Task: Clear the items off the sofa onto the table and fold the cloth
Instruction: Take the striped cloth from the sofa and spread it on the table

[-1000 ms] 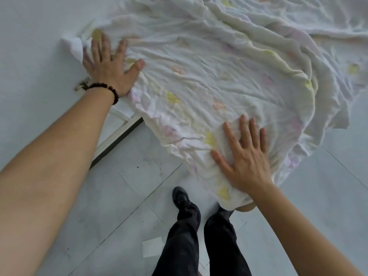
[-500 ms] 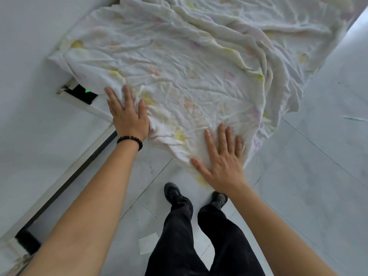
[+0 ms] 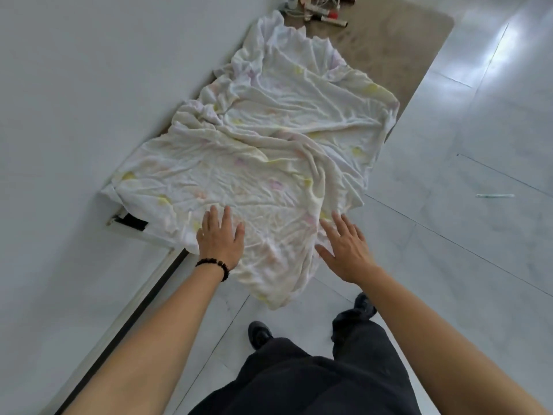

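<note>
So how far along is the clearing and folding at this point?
Done: nothing lies on the cloth; small items sit at the far end. In hand: left hand and right hand, both open, lie flat on its near edge. Left: the cloth is spread out, wrinkled, not yet folded.

White wall, pale tiled floor, black wall socket

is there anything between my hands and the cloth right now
Nothing visible. The left hand lies flat, fingers spread, on the near part of the cloth. The right hand is open at the cloth's near right edge, fingertips over the fabric; whether it touches cannot be told.
</note>
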Motion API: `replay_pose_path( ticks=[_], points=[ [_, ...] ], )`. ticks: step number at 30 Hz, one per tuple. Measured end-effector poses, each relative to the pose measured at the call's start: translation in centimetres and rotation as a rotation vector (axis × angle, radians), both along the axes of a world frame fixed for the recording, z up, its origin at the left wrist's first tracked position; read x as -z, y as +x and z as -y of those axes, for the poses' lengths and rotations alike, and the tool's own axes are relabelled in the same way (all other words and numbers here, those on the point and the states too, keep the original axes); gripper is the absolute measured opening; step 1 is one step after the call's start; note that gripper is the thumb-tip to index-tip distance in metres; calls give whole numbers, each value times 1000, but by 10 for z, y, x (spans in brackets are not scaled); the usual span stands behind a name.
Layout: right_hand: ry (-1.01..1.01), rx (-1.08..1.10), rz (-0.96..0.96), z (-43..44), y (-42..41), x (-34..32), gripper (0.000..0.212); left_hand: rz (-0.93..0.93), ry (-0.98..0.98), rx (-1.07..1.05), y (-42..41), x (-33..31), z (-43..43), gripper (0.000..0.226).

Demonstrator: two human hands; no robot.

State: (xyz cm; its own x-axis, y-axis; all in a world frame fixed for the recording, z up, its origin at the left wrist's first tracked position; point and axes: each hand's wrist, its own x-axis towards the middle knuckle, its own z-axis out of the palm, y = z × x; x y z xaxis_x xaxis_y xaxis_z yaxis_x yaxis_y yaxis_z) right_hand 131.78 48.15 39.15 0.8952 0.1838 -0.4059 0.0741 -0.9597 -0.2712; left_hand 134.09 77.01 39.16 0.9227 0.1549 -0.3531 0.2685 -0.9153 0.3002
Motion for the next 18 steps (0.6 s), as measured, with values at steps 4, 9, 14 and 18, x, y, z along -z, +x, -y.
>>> replay_pose_path(
  ticks=[4, 9, 14, 18],
  points=[
    [35, 44, 31, 50, 42, 8, 67, -63, -121, 147, 13, -1, 66, 63],
    [68, -81, -42, 107, 115, 36, 67, -208, 5, 124, 31, 33, 139, 57],
    [89, -361, -213, 164, 195, 31, 67, -299, 97, -250, 56, 28, 203, 56],
    [86, -424, -187, 213, 264, 8, 67, -257, 87, -465, 105, 18, 251, 71]
  ],
)
